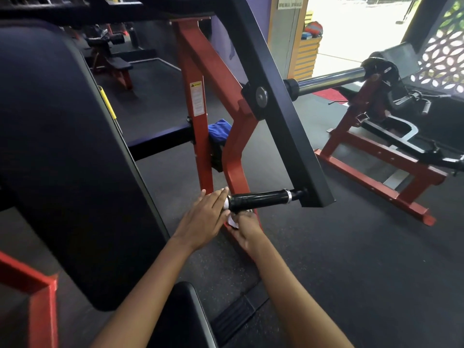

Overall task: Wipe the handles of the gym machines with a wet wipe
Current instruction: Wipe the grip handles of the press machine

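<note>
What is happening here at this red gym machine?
A person is cleaning the machine's black handle. The left hand lies open with its straight fingers at the handle's free end. The right hand, just below the handle, pinches a white wet wipe. A blue cloth lies on the red frame behind.

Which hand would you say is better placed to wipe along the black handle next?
The right hand, probably: it pinches the white wipe just under the handle at its near end. The left hand lies flat against the handle's end cap and holds nothing.
</note>
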Demonstrator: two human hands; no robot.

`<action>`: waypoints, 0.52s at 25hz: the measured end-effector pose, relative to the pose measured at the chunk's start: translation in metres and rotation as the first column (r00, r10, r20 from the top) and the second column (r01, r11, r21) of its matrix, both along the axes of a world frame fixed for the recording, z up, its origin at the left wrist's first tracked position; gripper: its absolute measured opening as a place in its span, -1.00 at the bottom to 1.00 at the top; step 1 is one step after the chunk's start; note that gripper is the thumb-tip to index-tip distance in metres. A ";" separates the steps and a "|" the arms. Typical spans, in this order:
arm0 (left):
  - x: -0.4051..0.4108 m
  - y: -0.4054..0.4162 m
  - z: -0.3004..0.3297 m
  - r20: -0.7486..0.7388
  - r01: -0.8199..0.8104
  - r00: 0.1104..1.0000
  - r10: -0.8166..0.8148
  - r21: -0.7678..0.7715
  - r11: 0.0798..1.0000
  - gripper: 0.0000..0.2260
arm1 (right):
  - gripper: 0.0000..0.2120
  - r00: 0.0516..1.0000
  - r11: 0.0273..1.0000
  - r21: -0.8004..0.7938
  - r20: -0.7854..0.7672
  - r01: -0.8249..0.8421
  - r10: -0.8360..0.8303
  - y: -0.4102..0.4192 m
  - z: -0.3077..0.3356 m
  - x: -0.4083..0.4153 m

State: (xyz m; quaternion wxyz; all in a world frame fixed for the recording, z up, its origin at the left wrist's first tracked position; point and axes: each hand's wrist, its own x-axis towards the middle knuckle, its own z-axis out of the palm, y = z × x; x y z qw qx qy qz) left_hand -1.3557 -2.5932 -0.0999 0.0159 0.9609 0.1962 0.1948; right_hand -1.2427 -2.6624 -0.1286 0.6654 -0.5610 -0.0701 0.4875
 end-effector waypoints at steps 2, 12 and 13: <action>-0.008 -0.003 0.002 -0.002 -0.038 0.999 0.038 -0.012 0.999 -0.51 | -0.86 0.937 0.982 -0.188 0.338 -0.020 0.084 -0.015 0.004 0.006; -0.086 -0.045 0.009 0.128 -0.352 0.916 0.381 -0.202 0.914 -0.54 | -0.77 0.480 0.931 -0.224 0.807 -0.288 0.343 -0.034 0.038 -0.021; -0.099 -0.052 0.009 0.131 -0.394 0.896 0.424 -0.203 0.896 -0.55 | -0.77 0.460 0.928 -0.197 0.824 -0.316 0.331 -0.034 0.038 -0.030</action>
